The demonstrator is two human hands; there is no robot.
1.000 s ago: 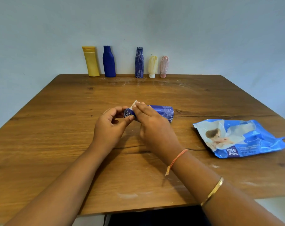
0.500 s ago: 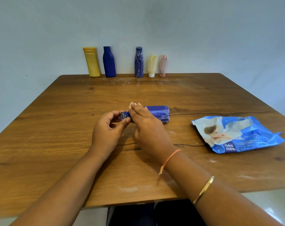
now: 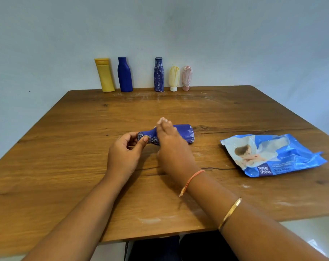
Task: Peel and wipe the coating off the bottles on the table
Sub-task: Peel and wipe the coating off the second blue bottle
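Both our hands are meeting on one blue bottle, which is lying on its side on the wooden table just above the middle of the frame. Its long axis is running left to right (the cap end is sitting a little lower in the frame), with the cap pointing left and the flat base pointing right. Our left hand is pinching the cap end, thumb in front and curled fingers behind. Our right hand is lying across the bottle's shoulder, fingers reaching over the top. Something white is showing at its blurred fingertips, and we cannot tell whether that hand is gripping anything. White streaks are clinging to the bottle near its neck and base. A wet-wipes pack is lying flat at the right of the frame. A row of five bottles is standing upright along the table's far edge, at the upper middle.
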